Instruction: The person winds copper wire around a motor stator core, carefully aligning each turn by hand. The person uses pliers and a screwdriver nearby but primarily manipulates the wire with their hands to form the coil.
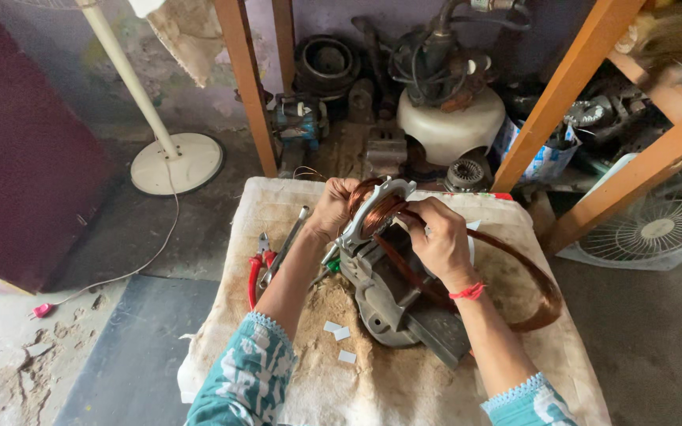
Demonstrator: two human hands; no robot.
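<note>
A grey metal motor housing (388, 292) rests tilted on a cloth-covered work surface (372, 386). Reddish copper wire coils (378, 209) sit at its upper end, and a long loop of copper wire (542, 296) trails off to the right. My left hand (331, 207) grips the coil on the left side of the housing's top. My right hand (441, 241), with a red thread at the wrist, presses on the coil from the right. Both sleeves are teal with a white pattern.
Red-handled pliers (257, 268) and a metal tool (287, 244) lie left of the motor; small white paper slips (341, 335) lie in front. Wooden posts (246, 87), motor parts, a white fan base (177, 162) and a fan grille (657, 225) surround the bench.
</note>
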